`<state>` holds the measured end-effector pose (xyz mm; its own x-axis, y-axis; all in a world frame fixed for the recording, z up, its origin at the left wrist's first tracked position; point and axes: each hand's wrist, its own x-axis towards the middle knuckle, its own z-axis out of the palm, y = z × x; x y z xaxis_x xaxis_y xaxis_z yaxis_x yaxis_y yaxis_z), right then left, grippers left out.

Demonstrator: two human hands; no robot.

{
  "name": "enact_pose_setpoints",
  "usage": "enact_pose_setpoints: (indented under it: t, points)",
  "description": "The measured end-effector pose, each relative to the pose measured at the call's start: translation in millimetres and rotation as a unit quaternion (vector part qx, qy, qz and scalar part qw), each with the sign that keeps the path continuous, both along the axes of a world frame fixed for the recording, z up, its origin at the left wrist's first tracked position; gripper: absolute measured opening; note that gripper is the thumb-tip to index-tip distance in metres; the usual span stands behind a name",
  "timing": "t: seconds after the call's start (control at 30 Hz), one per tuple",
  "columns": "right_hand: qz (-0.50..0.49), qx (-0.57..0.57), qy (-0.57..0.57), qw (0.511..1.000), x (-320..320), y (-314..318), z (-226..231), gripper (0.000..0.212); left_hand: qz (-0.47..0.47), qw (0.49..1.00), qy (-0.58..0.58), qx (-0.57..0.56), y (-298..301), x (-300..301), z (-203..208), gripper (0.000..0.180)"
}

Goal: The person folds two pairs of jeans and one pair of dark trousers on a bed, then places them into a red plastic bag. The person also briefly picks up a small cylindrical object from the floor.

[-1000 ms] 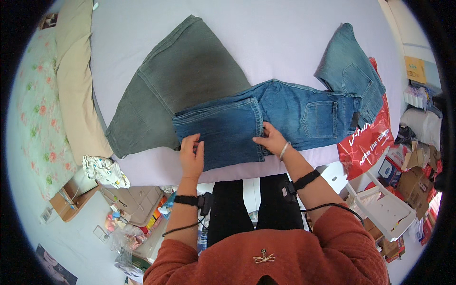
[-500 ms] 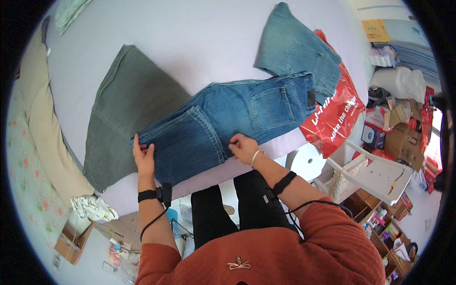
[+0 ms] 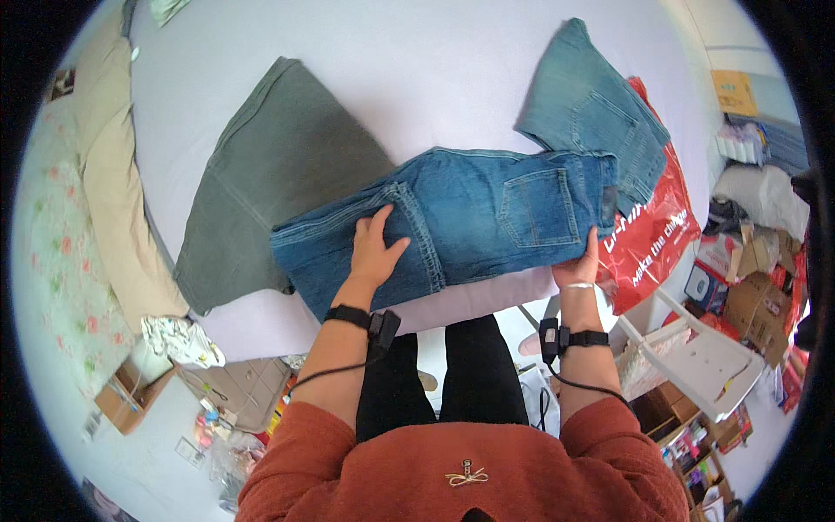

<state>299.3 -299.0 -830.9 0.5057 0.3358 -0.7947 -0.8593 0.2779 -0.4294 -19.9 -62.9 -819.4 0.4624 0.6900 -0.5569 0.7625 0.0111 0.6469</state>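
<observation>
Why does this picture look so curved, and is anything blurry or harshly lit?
Head view: the wide fisheye lens bends straight edges and leaves black corners; head view: light on the bed looks soft, without hard shadows; head view: stitching on the folded dark-blue jeans shows clearly, while small things toward the rim are harder to make out.

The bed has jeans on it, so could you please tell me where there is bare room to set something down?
Bare sheet spreads between the grey garment and pale jeans, beyond the dark jeans. It is crowded at right, where pale jeans, dark jeans, red bag and right hand cluster.
</observation>
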Motion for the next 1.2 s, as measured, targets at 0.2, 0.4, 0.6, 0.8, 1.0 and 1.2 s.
enact_pose_setpoints:
  t: [0.2,0.4,0.6,0.8,1.0,1.2]
  points:
    - [0.092,-0.045,-0.175,0.979,-43.3,45.5,72.3,0.041,0.044,0.989,-0.039,-0.137,16.2,-10.1,11.9,0.064]
    - [0.462,-0.095,-0.483,0.737,-167.1,73.1,129.4,0.036,0.264,0.818,-0.281,-0.427,12.5,-61.6,61.9,0.076]
    - [0.612,-0.005,-0.557,0.561,-231.5,101.0,99.8,0.044,0.508,0.702,-0.325,-0.379,4.4,-166.8,54.0,0.074]
    - [0.49,-0.221,-0.589,0.603,-179.6,98.5,45.9,0.034,0.425,0.862,-0.138,-0.238,-21.8,-209.5,16.4,0.06]
    - [0.583,-0.216,-0.328,0.711,-158.0,110.3,-1.9,0.065,0.376,0.924,0.064,-0.013,-20.1,-186.4,-5.7,0.073]
    - [0.587,-0.242,-0.265,0.726,-175.1,111.3,-25.2,0.076,0.34,0.927,0.097,0.13,-21.8,-180.9,-10.1,0.073]
